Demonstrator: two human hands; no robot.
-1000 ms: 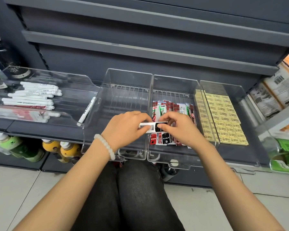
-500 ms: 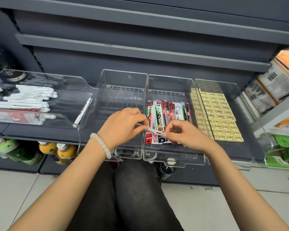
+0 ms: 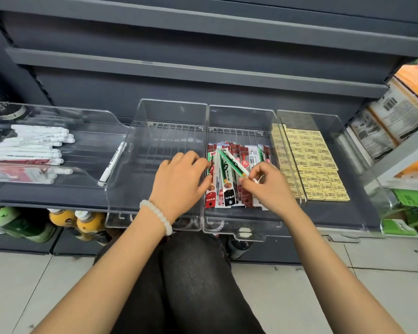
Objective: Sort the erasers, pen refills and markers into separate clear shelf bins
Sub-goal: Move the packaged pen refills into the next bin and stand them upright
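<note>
**Desk:** Grey shop shelving (image 3: 203,71), is that what fills your view?

**Operator:** Yes. I see grey metal shelves, with four clear bins side by side on the lowest one. I'll use the bin with the pen refills (image 3: 241,222) as my landmark. It is the third from the left, and the refill packets (image 3: 229,189) lie inside it in a loose row, red, green and black.

**Desk:** And the hands?

**Operator:** I have the right hand (image 3: 268,186) over the near right part of that bin, its thumb and fingertips pinching the lower end of one green refill packet (image 3: 232,162), which lies slanted across the others. The left hand (image 3: 179,182) sits at the bin's left wall, fingers curled, tips touching the leftmost packets. I cannot tell whether it grips one. A white bead bracelet (image 3: 157,215) is on that wrist.

**Desk:** What about the other bins?

**Operator:** Just left of the landmark is a bin (image 3: 155,220) holding nothing I can see. Further left, a wide bin (image 3: 111,116) has white markers (image 3: 32,143) stacked at its far end and a single marker (image 3: 112,162) near its right wall. Just right of the landmark, a bin (image 3: 362,213) holds yellow erasers (image 3: 311,162) in tidy rows.

**Desk:** Anything below?

**Operator:** Drink bottles (image 3: 82,221) stand under the shelf, left of the landmark. Dark trousers (image 3: 191,280) and a tiled floor (image 3: 323,297) are nearest to me.
</note>
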